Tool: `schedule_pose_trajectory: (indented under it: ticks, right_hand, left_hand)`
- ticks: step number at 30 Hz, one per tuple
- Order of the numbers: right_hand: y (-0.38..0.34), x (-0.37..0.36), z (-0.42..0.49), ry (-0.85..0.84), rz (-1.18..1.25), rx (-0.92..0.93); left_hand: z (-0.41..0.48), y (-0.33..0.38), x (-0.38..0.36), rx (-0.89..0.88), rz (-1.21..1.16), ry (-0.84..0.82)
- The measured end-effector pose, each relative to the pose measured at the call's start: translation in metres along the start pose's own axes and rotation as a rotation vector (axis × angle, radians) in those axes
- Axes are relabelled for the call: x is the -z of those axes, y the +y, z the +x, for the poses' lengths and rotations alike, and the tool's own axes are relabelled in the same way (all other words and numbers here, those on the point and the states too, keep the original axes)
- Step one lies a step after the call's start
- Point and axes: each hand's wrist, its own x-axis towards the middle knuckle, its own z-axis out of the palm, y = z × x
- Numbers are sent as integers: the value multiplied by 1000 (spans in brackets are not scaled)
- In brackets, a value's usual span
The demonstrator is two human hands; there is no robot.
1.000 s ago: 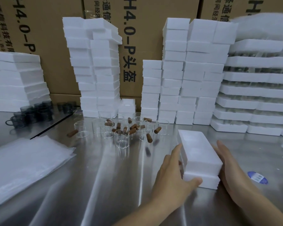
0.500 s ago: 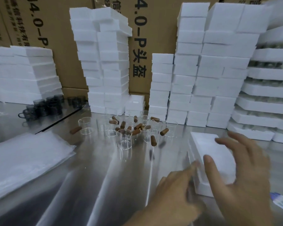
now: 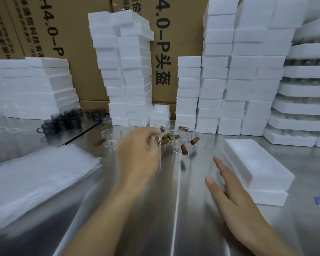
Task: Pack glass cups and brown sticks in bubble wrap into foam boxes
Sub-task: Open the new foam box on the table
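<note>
Cardboard cartons [image 3: 174, 34] read "4.0-P头盔"; right hand [image 3: 235, 198] spread flat, left hand [image 3: 139, 152] blurred, grip unclear.

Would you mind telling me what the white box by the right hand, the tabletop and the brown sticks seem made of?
White box: apparently foam, matte, with soft fuzzy edges. Tabletop: likely stainless steel, brushed, given its streaky reflections. Brown sticks: perhaps wood or cork, matte brown; too small to tell.

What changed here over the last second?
Both hands let go of the foam box. The left hand moved forward to the cups and sticks; the right hand crossed to the box's left side, open. Box, cups, sticks and bubble wrap stayed put.
</note>
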Motion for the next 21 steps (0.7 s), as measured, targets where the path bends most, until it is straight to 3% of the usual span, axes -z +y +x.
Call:
schedule_pose_trajectory:
  ticks: [2, 5, 8, 10, 12, 16, 21]
  right_hand:
    - [4, 4, 3, 10, 11, -43]
    - [5, 9, 6, 37, -39, -100]
    - [12, 13, 9, 53, -187, -182]
    - [15, 17, 11, 63, -229, -234]
    - [17, 19, 13, 73, -235, -248]
    - [20, 18, 13, 54, -261, -235]
    - [25, 16, 12, 21, -318, -193]
  left_hand:
    - [21, -53, 45, 87, 246, 183]
    - [29, -92, 66, 374, 461, 163]
    - [28, -134, 94, 660, 637, -163]
    - [24, -143, 95, 751, 692, -319]
    - [25, -145, 94, 774, 683, -362]
    - [33, -144, 98, 760, 587, -296]
    - [47, -121, 115, 635, 492, -57]
